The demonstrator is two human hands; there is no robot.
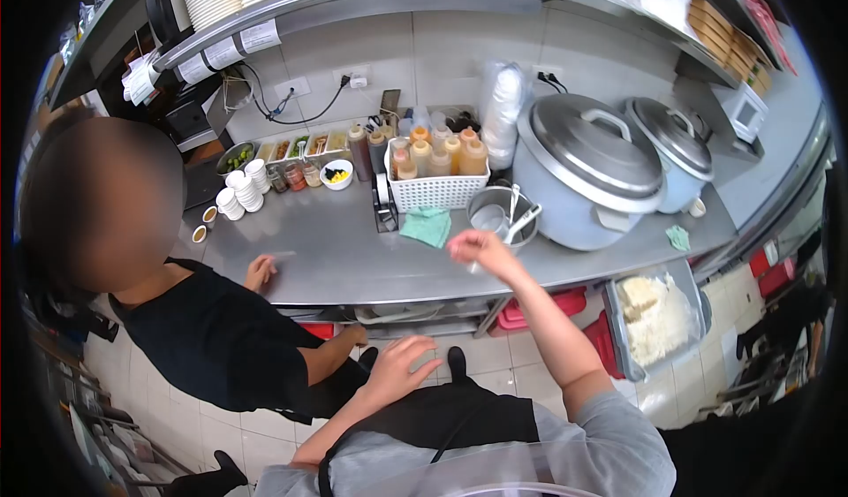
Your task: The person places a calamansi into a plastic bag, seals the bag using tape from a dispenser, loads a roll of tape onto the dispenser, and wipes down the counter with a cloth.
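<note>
My right hand (pixel 484 251) is raised over the counter's front part, just in front of the metal pot (pixel 481 198) that holds ladles and a white-handled utensil. Its fingers are curled together, and whatever they may hold is too small to name. A green cloth (pixel 426 227) lies to its left, before a white basket (pixel 437 195) of sauce bottles. My left hand (pixel 402 369) hovers low before my apron (pixel 442 417), fingers stretched out and apart, touching nothing.
A co-worker in black (pixel 221 342) stands close on my left, one hand (pixel 261 272) at the counter (pixel 336 263). Big lidded rice cookers (pixel 570 179) stand to the right. Below them is a grey bin of rice (pixel 654 320). Stacked white cups (pixel 238 198) and a bowl (pixel 336 175) sit left.
</note>
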